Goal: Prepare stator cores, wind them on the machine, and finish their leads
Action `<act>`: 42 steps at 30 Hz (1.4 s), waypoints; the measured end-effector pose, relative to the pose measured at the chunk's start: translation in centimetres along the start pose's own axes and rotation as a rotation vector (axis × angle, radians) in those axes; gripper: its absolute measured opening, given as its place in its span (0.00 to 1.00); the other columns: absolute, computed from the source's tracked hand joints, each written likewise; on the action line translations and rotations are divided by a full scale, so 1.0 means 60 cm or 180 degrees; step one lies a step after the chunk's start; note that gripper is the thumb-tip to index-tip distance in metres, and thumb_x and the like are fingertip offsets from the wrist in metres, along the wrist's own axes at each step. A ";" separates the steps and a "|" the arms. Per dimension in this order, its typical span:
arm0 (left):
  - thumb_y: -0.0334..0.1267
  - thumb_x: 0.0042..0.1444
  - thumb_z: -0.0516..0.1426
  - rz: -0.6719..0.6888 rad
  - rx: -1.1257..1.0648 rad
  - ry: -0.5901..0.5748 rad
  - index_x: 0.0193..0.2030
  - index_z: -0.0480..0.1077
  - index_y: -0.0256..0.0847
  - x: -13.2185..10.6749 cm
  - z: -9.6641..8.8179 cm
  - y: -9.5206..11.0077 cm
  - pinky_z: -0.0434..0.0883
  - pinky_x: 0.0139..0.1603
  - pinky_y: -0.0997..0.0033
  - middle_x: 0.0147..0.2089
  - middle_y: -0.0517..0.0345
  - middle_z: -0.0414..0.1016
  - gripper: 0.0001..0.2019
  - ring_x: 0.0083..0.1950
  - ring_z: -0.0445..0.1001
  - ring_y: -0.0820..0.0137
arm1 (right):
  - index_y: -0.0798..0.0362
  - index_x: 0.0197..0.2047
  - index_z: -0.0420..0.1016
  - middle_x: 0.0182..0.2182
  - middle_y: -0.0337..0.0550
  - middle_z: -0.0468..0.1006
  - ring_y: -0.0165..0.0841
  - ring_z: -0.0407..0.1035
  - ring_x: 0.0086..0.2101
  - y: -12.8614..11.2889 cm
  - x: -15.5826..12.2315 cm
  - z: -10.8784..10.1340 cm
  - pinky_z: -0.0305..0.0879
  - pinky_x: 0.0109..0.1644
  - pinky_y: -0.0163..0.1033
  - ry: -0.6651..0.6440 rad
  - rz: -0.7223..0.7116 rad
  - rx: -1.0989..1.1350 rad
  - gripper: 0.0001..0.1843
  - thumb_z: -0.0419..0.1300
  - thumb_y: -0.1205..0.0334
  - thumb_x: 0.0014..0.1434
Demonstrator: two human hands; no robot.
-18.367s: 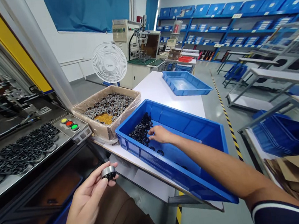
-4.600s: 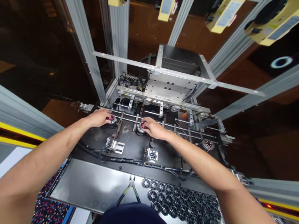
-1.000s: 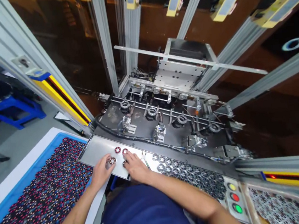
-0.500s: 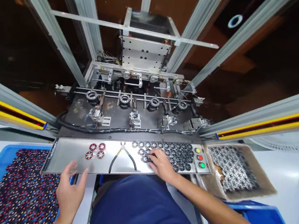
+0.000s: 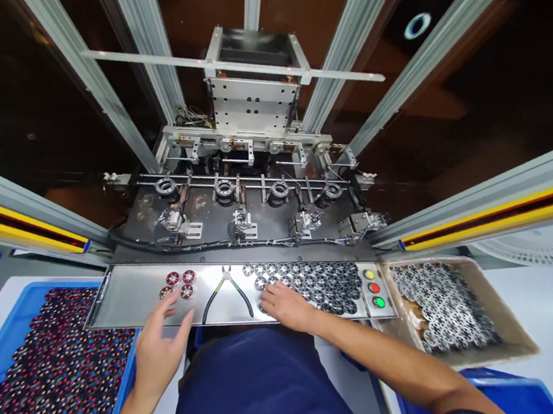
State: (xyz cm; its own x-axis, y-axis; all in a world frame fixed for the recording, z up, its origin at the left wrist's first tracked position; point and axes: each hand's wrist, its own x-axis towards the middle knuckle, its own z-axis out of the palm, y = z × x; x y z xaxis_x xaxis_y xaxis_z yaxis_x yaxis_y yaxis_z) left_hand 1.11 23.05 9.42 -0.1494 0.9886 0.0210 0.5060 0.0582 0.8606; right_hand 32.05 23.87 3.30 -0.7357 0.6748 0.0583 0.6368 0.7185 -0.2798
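Observation:
My left hand hovers open over the steel shelf, fingers spread, just below several red-wound round parts. My right hand rests on the near edge of a cluster of bare silver-black round parts on the same shelf, fingers curled over them; whether it grips one is hidden. Black-handled pliers lie between the two hands. Behind the shelf, the machine bed carries a row of empty ring-shaped holders.
A blue bin full of red-wound parts stands at the left. A cardboard box of silver parts sits at the right, beside yellow, red and green buttons. Aluminium frame posts and yellow guard strips flank the machine opening.
My left hand has moved up and right onto the shelf toward the red-wound parts. My right hand has slid slightly left along the silver parts. The view has tilted a little.

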 end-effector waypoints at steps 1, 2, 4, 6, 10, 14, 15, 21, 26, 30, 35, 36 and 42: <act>0.44 0.48 0.65 -0.0160 -0.0120 -0.0137 0.52 0.72 0.41 -0.001 0.004 0.003 0.67 0.60 0.52 0.56 0.48 0.75 0.24 0.49 0.75 0.58 | 0.55 0.36 0.71 0.31 0.46 0.74 0.36 0.64 0.37 0.002 0.004 -0.002 0.61 0.43 0.42 0.0008 -0.0075 0.0041 0.05 0.56 0.71 0.62; 0.45 0.48 0.65 -0.0289 -0.0231 -0.0305 0.50 0.74 0.41 -0.001 0.009 0.007 0.67 0.59 0.51 0.54 0.48 0.76 0.22 0.48 0.76 0.58 | 0.55 0.35 0.71 0.30 0.45 0.74 0.36 0.64 0.36 0.002 0.009 -0.005 0.62 0.43 0.42 0.0045 -0.0133 0.0092 0.04 0.57 0.69 0.62; 0.45 0.47 0.66 -0.0534 -0.0522 -0.0731 0.48 0.75 0.41 0.000 0.023 0.020 0.69 0.56 0.52 0.49 0.48 0.78 0.21 0.47 0.77 0.57 | 0.55 0.35 0.71 0.30 0.46 0.74 0.37 0.65 0.35 -0.004 0.025 -0.019 0.64 0.41 0.42 0.0220 -0.0175 0.0223 0.03 0.59 0.64 0.59; 0.46 0.49 0.65 -0.0798 -0.0977 -0.1226 0.49 0.74 0.40 0.001 0.039 0.039 0.73 0.51 0.53 0.46 0.47 0.80 0.22 0.45 0.78 0.58 | 0.56 0.38 0.70 0.31 0.47 0.75 0.37 0.65 0.35 -0.018 0.050 -0.042 0.65 0.41 0.42 0.0499 -0.0166 0.0385 0.09 0.59 0.59 0.57; 0.54 0.55 0.59 -0.1099 -0.2051 -0.1819 0.53 0.72 0.36 0.003 0.059 0.092 0.75 0.43 0.58 0.43 0.44 0.80 0.26 0.41 0.79 0.60 | 0.57 0.40 0.70 0.31 0.46 0.76 0.35 0.66 0.34 -0.064 0.108 -0.111 0.66 0.41 0.42 0.1099 -0.0250 0.0697 0.10 0.57 0.58 0.59; 0.55 0.53 0.61 -0.1096 -0.2854 -0.1669 0.59 0.65 0.42 0.000 0.053 0.130 0.73 0.44 0.67 0.41 0.51 0.79 0.30 0.41 0.78 0.66 | 0.57 0.43 0.70 0.32 0.48 0.76 0.37 0.67 0.35 -0.096 0.136 -0.175 0.66 0.39 0.44 0.1578 -0.0378 0.0957 0.12 0.58 0.57 0.59; 0.55 0.53 0.62 -0.1088 -0.2994 -0.1620 0.59 0.64 0.44 -0.001 0.049 0.136 0.73 0.43 0.70 0.39 0.54 0.78 0.30 0.39 0.78 0.68 | 0.57 0.45 0.70 0.34 0.49 0.77 0.38 0.68 0.36 -0.100 0.137 -0.186 0.66 0.40 0.44 0.1692 -0.0405 0.1041 0.14 0.60 0.58 0.59; 0.50 0.51 0.65 -0.1030 -0.3546 -0.1412 0.46 0.68 0.45 -0.014 0.041 0.149 0.71 0.37 0.78 0.33 0.62 0.76 0.20 0.33 0.75 0.75 | 0.56 0.45 0.72 0.34 0.48 0.77 0.36 0.67 0.34 -0.117 0.132 -0.205 0.65 0.36 0.44 0.2175 -0.0365 0.1189 0.12 0.59 0.69 0.57; 0.43 0.53 0.65 -0.0941 -0.3574 -0.1295 0.50 0.69 0.46 -0.018 0.045 0.144 0.71 0.41 0.78 0.36 0.61 0.78 0.18 0.35 0.76 0.76 | 0.59 0.46 0.75 0.37 0.52 0.77 0.39 0.69 0.38 -0.125 0.127 -0.216 0.67 0.41 0.46 0.2159 -0.0175 0.1381 0.13 0.62 0.68 0.56; 0.40 0.54 0.65 -0.0857 -0.3393 -0.1474 0.51 0.71 0.43 -0.010 0.032 0.128 0.73 0.40 0.73 0.35 0.57 0.79 0.18 0.34 0.78 0.72 | 0.56 0.46 0.79 0.56 0.56 0.70 0.39 0.68 0.51 -0.108 0.125 -0.255 0.66 0.56 0.47 0.1126 -0.0016 0.2552 0.12 0.59 0.63 0.62; 0.38 0.49 0.67 -0.0786 -0.3218 -0.1782 0.49 0.76 0.40 -0.001 0.009 0.125 0.75 0.41 0.65 0.39 0.51 0.81 0.18 0.36 0.80 0.64 | 0.56 0.38 0.83 0.40 0.51 0.81 0.37 0.71 0.51 -0.074 0.145 -0.279 0.66 0.57 0.41 -0.0282 -0.0129 0.3892 0.14 0.58 0.57 0.64; 0.39 0.49 0.67 -0.0774 -0.3200 -0.1820 0.48 0.76 0.41 0.000 0.007 0.127 0.75 0.41 0.64 0.38 0.51 0.82 0.19 0.36 0.80 0.63 | 0.56 0.38 0.83 0.38 0.50 0.81 0.37 0.70 0.53 -0.070 0.151 -0.278 0.65 0.58 0.41 -0.0401 -0.0177 0.3968 0.14 0.59 0.56 0.63; 0.45 0.49 0.67 -0.0657 -0.2980 -0.1870 0.49 0.76 0.41 0.003 -0.001 0.118 0.74 0.44 0.62 0.38 0.50 0.81 0.20 0.39 0.79 0.62 | 0.54 0.39 0.81 0.53 0.52 0.76 0.38 0.57 0.64 -0.070 0.184 -0.270 0.57 0.65 0.46 -0.0655 -0.0603 0.3861 0.08 0.60 0.63 0.62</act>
State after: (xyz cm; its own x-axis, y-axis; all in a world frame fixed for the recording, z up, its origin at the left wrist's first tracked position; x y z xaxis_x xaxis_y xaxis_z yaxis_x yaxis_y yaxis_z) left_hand 4.66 23.64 15.55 0.3920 0.8988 -0.1964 -0.3565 0.3452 0.8682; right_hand 24.98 31.03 20.64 -0.8849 0.4599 0.0738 -0.0267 0.1081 -0.9938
